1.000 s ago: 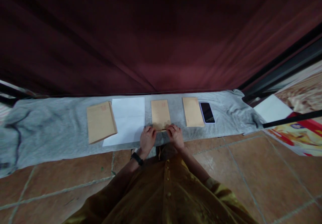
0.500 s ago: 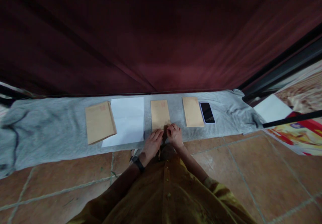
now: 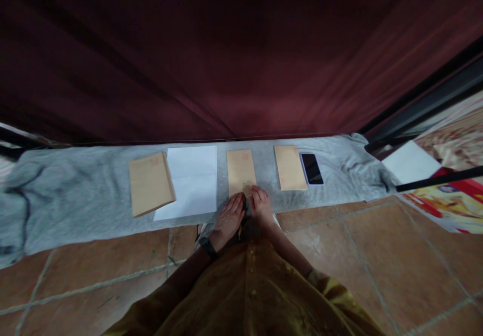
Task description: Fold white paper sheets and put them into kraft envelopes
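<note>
A brown paper envelope lies flat in front of me, its near end partly covered by my hands. My left hand rests on its near left corner with fingers stretched out. On the near right corner lies my right hand, its fingers extended and slightly bent, pressing on the paper. Neither hand lifts anything. Another envelope lies to the right. At the left a stack of brown envelopes overlaps white paper sheets.
A dark-screened phone lies beside the right envelope. All of this rests on a long narrow bench covered with grey cloth. A dark red curtain hangs behind it. A colourful box stands at the far right, above the tiled floor.
My right hand's fingers have gone from a bent pinch at the envelope's near edge to lying flatter on it. The left fingers have flattened slightly. The envelope stays in place.
</note>
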Demonstrator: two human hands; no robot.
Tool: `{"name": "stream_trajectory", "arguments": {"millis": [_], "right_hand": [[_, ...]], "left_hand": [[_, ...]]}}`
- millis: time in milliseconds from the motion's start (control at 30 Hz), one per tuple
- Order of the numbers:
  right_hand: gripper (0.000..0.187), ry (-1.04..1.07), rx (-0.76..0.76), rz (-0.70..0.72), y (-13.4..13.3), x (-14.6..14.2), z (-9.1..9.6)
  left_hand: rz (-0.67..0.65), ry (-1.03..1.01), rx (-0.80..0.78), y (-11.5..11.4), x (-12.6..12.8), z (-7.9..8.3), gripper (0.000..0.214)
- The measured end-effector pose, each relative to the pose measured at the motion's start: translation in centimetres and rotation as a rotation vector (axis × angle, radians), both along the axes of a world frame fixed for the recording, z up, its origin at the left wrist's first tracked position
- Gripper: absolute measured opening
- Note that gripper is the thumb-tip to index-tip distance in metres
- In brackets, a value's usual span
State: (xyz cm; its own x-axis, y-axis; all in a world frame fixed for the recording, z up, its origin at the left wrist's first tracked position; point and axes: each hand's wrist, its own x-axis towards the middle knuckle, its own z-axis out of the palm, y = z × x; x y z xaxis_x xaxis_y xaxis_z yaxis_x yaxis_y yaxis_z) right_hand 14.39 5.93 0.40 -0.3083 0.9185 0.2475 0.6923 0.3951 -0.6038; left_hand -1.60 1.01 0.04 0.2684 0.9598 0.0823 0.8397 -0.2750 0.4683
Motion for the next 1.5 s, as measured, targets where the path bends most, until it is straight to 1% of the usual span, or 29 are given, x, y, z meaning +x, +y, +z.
{"name": "stream_trajectory", "arguments": {"millis": [100, 167, 300, 500, 700, 900, 1033, 1133, 1267, 1400, 1500], "right_hand": [[0.045, -0.004, 0.03, 0.174, -1.7, -0.8, 0.0], [0.049, -0.056, 0.034, 0.204, -2.7, -1.2, -0.1], [0.051, -0.146, 0.038, 0.158, -3.4, -1.0, -0.2], [0.052, -0.211, 0.042, 0.137, -3.2, 0.0, -0.3], [0.047, -0.27, 0.042, 0.076, -3.3, 0.8, -0.7], [0.048, -0.306, 0.037, 0.05, -3.1, 2.1, -0.6], [0.048, -0.312, 0.041, 0.035, -3.1, 2.3, -0.6], [0.048, -0.315, 0.056, 0.024, -3.3, 2.1, -0.8], [0.048, -0.321, 0.091, 0.011, -3.4, 1.9, -1.2], [0.048, -0.315, 0.129, -0.017, -3.4, 1.8, -1.5], [0.049, -0.314, 0.146, -0.006, -3.5, 1.9, -1.6]], "left_hand": [[0.018, 0.082, 0.008, -0.3, 0.1, -0.8, 0.059], [0.039, 0.127, 0.013, -0.4, 0.2, -1.2, 0.061], [0.033, 0.186, 0.044, -0.5, 0.4, -1.2, 0.061], [0.036, 0.214, 0.082, -0.8, 0.2, -0.4, 0.058], [0.06, 0.205, 0.088, -1.3, -0.4, 0.2, 0.057], [0.093, 0.208, 0.092, -1.7, -0.9, 0.1, 0.059], [0.117, 0.229, 0.097, -1.9, -1.0, 0.0, 0.061], [0.123, 0.261, 0.112, -1.8, -0.7, 0.2, 0.063], [0.07, 0.282, 0.153, -1.5, 0.6, 0.3, 0.06], [0.088, 0.313, 0.175, -1.2, 1.9, -0.3, 0.058], [0.113, 0.321, 0.186, -1.4, 2.0, -0.9, 0.058]]}}
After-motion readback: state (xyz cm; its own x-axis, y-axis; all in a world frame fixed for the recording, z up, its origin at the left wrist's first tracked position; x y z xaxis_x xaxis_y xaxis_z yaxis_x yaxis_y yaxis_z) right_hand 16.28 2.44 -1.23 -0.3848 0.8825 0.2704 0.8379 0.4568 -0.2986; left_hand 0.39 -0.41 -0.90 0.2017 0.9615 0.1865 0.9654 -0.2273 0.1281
